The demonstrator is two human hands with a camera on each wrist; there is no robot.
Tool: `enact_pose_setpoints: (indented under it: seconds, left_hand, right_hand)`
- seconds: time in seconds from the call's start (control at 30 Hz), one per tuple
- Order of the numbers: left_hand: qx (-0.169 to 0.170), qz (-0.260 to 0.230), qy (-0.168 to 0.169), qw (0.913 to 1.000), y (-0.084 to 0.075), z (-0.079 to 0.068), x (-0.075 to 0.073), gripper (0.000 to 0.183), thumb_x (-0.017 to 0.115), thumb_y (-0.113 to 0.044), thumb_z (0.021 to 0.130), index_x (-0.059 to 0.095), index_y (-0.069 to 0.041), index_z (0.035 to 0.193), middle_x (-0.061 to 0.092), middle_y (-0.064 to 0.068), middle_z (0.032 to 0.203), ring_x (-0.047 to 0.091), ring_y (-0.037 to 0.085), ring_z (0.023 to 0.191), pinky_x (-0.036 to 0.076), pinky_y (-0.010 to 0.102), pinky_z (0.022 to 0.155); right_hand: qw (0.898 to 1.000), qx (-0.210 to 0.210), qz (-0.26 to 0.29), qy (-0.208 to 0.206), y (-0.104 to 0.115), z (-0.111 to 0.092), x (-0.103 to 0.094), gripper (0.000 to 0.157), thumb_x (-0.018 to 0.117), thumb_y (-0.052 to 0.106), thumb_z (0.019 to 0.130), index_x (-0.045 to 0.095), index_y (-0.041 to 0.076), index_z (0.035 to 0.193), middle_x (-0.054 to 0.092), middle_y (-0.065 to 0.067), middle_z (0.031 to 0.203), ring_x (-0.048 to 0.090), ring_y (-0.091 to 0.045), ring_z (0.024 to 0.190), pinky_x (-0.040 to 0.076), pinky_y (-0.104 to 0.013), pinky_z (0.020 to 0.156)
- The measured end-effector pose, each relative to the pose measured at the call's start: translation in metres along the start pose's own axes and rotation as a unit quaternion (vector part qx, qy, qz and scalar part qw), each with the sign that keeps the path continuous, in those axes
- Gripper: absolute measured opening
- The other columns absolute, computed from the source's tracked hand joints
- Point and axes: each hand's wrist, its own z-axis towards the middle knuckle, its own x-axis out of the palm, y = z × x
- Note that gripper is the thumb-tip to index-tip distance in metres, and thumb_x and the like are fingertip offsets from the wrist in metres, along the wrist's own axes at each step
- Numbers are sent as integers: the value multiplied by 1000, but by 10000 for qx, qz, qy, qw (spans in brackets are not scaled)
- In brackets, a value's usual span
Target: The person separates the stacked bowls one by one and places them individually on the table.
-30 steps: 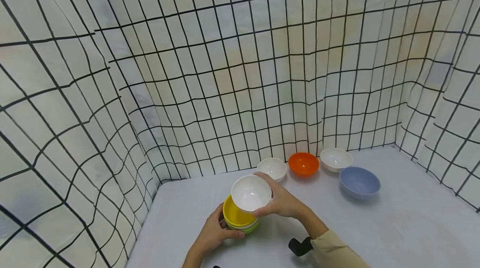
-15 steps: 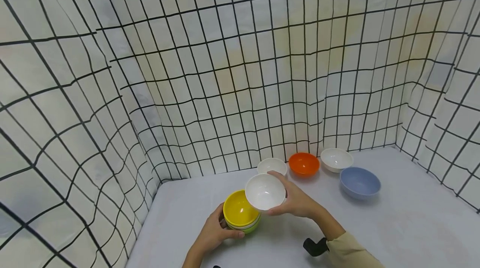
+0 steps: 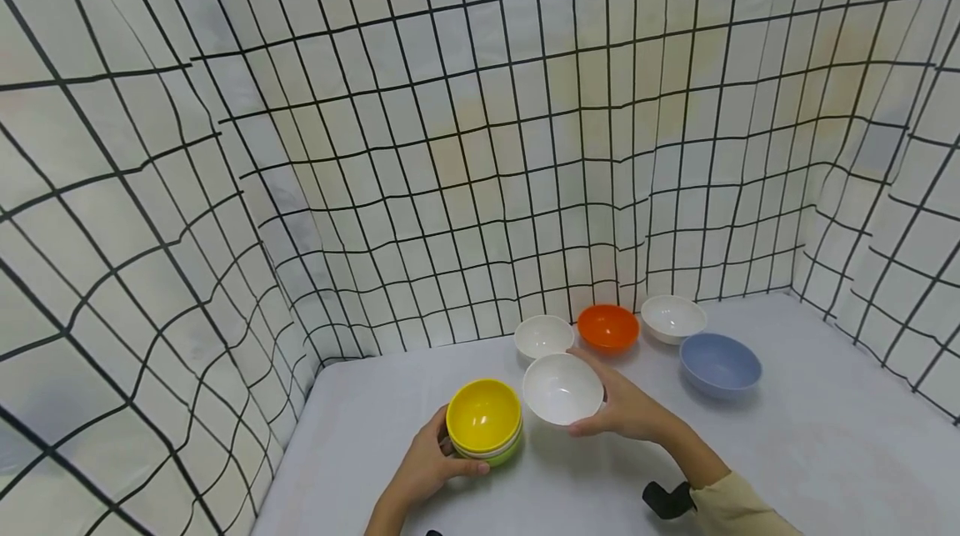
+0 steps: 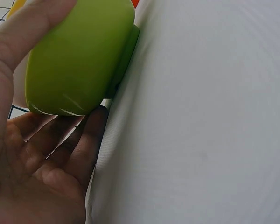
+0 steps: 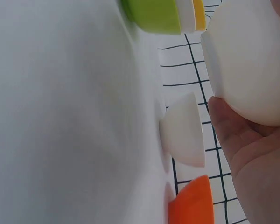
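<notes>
My right hand point(image 3: 633, 407) grips a white bowl point(image 3: 562, 390) by its side, thumb at the near rim and fingers at the far rim. In the right wrist view this bowl point(image 5: 252, 60) is held up off the table. To its left stands a nested stack with a yellow bowl point(image 3: 483, 416) on top, a white one under it and a green bowl point(image 4: 79, 60) at the bottom. My left hand point(image 3: 426, 461) holds the stack from the left, thumb on the near side and fingers curled around the far side.
Behind the held bowl, a white bowl point(image 3: 542, 338), an orange bowl point(image 3: 607, 329) and another white bowl point(image 3: 673, 319) line the back of the white table point(image 3: 810, 436). A blue bowl point(image 3: 720, 365) sits right of them. A black-gridded white curtain point(image 3: 465, 144) encloses the table.
My right hand has carried the white bowl rightward, away from above the stack, so the yellow bowl now shows fully. The left hand has stayed on the stack.
</notes>
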Motion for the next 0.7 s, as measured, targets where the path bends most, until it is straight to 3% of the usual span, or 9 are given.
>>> enact_pose_setpoints:
  seconds: [0.13,0.4,0.7]
  left_hand:
    - [-19,-22,33,10000,1,0,-1,109,97,-34,67,37,-13,156,49,11,156,46,35,145,40,54,120]
    - [-22,21,71,10000,1,4,0,111,97,-38,66,37,-12,156,49,11,156,46,35,145,39,54,121]
    - [-162,-13,25,9999,0,3,0,113,97,-39,65,36,-13,157,48,11,157,46,34,145,41,52,120]
  right_hand:
    - [10000,5,51,75,-5,-5,-7,116,94,34,71,24,21,163,32,-11,166,44,-38,140,46,-64,112]
    - [9999,-98,-93,92,-19,-16,-24,108,93,33,73,28,21,159,46,-8,156,47,-36,138,44,-65,113]
    - [9991,-69,-374,170,-34,-19,-40,105,92,35,74,31,22,158,48,-9,154,49,-34,137,45,-65,112]
